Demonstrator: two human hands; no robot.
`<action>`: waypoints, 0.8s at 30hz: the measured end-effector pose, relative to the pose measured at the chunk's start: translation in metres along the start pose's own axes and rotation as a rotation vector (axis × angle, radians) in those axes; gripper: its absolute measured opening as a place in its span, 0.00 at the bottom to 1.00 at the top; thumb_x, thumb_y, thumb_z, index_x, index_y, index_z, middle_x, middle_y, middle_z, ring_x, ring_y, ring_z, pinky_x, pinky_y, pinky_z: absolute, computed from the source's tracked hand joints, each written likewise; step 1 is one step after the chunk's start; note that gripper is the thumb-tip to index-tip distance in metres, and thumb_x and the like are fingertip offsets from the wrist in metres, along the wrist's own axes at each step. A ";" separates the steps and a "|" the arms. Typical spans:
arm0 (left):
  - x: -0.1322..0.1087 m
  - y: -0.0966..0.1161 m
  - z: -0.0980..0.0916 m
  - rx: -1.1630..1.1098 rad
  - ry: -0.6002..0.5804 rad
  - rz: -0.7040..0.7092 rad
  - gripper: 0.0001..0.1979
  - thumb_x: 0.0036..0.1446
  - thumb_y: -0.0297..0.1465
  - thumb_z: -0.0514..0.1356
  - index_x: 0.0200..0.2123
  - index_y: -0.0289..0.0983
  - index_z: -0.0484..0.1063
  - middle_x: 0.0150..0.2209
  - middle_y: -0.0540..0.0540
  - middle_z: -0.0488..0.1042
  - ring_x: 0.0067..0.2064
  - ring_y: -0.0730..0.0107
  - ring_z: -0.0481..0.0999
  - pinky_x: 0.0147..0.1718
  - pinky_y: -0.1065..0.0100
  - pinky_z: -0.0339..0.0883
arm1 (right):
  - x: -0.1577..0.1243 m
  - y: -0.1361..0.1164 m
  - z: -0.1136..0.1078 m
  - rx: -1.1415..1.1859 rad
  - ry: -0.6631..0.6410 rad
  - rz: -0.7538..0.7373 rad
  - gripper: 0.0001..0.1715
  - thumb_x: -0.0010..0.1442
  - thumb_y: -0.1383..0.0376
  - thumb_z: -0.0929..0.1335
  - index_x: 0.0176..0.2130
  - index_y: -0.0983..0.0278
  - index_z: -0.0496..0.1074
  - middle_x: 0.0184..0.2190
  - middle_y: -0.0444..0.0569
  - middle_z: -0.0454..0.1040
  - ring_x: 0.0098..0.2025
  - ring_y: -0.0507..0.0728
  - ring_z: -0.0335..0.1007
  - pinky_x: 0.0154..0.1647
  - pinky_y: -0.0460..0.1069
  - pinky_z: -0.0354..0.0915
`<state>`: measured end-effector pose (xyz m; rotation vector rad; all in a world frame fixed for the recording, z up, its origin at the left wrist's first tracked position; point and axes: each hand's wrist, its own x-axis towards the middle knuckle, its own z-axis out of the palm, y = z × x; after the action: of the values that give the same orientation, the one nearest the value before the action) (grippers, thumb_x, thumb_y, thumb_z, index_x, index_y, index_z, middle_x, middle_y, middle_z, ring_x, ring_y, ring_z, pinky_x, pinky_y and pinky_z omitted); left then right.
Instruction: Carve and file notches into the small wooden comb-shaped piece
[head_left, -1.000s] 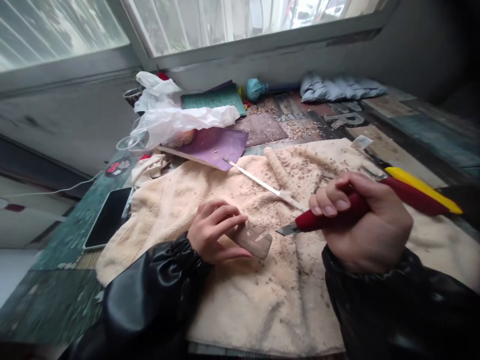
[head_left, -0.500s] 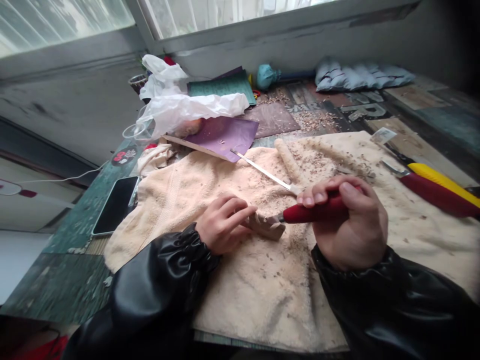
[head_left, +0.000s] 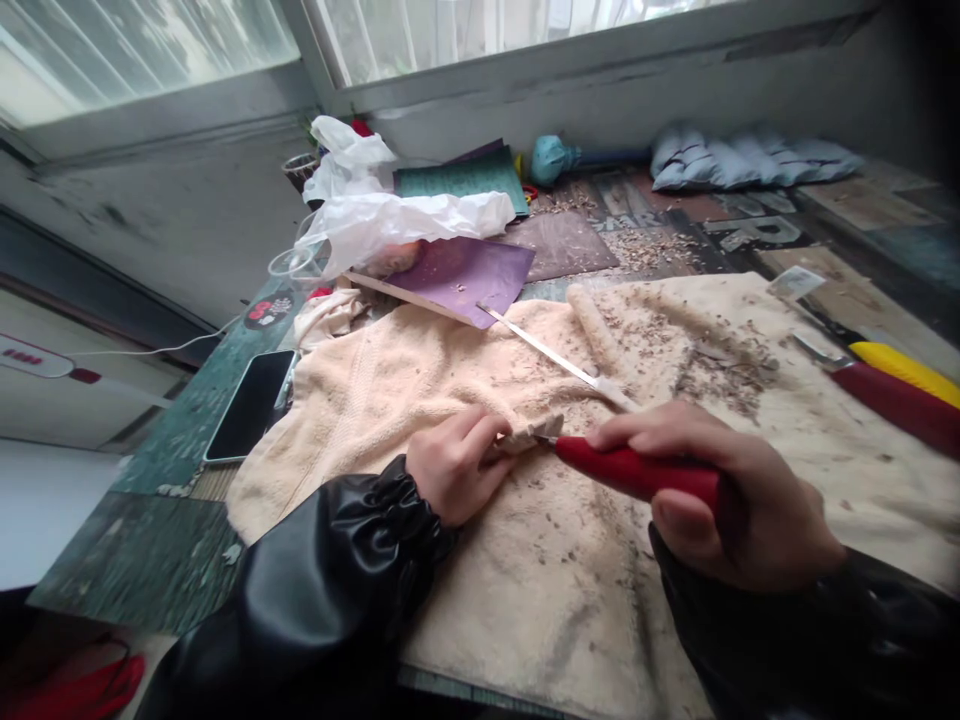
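Note:
My left hand (head_left: 459,466) pinches a small carved wood piece (head_left: 529,436) low over the beige towel (head_left: 315,420). Fingers of my right hand (head_left: 739,495) are wrapped round a red-handled carving tool (head_left: 637,470). Its short metal tip meets the wood piece near the piece's right end; the exact contact is too small to tell. Just beyond my right hand, a thin metal strip (head_left: 544,350) lies slanted on the towel. Wood shavings (head_left: 720,370) are scattered over the towel's right part.
A phone (head_left: 251,408) lies left of the towel. On the right are a red-handled tool (head_left: 896,400) and a yellow-handled one (head_left: 907,370). Farther back are a white plastic bag (head_left: 420,222), a purple sheet (head_left: 469,278) and a pale blue bundle (head_left: 750,160).
My right hand has turned over the red handle and shifted right and down, its thumb now underneath. The wood piece is tilted differently in my left hand. The whole view has shifted slightly.

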<state>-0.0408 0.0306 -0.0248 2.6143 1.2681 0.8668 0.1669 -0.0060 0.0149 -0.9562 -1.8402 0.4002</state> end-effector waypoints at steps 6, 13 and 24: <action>-0.002 0.007 0.003 0.029 -0.025 -0.085 0.05 0.51 0.31 0.56 0.32 0.36 0.67 0.28 0.49 0.70 0.26 0.75 0.68 0.24 0.73 0.62 | -0.007 0.001 -0.006 -0.010 -0.219 -0.053 0.22 0.50 0.67 0.69 0.44 0.52 0.62 0.41 0.45 0.74 0.41 0.57 0.70 0.40 0.52 0.67; -0.002 0.006 0.001 0.017 -0.241 -0.155 0.09 0.54 0.32 0.52 0.35 0.36 0.69 0.30 0.46 0.69 0.32 0.68 0.70 0.29 0.67 0.65 | -0.014 0.005 -0.001 -0.004 -0.180 -0.073 0.24 0.51 0.67 0.68 0.46 0.52 0.60 0.43 0.45 0.73 0.41 0.57 0.70 0.42 0.53 0.66; -0.002 0.007 0.000 -0.206 -0.116 -0.377 0.07 0.54 0.32 0.53 0.37 0.37 0.65 0.28 0.47 0.72 0.27 0.70 0.70 0.28 0.68 0.64 | -0.015 0.014 -0.004 0.002 -0.251 -0.044 0.20 0.52 0.63 0.68 0.45 0.53 0.62 0.45 0.49 0.73 0.44 0.59 0.70 0.43 0.55 0.67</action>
<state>-0.0373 0.0244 -0.0232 2.1379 1.4838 0.7232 0.1797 -0.0092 -0.0012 -0.8944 -2.0826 0.5137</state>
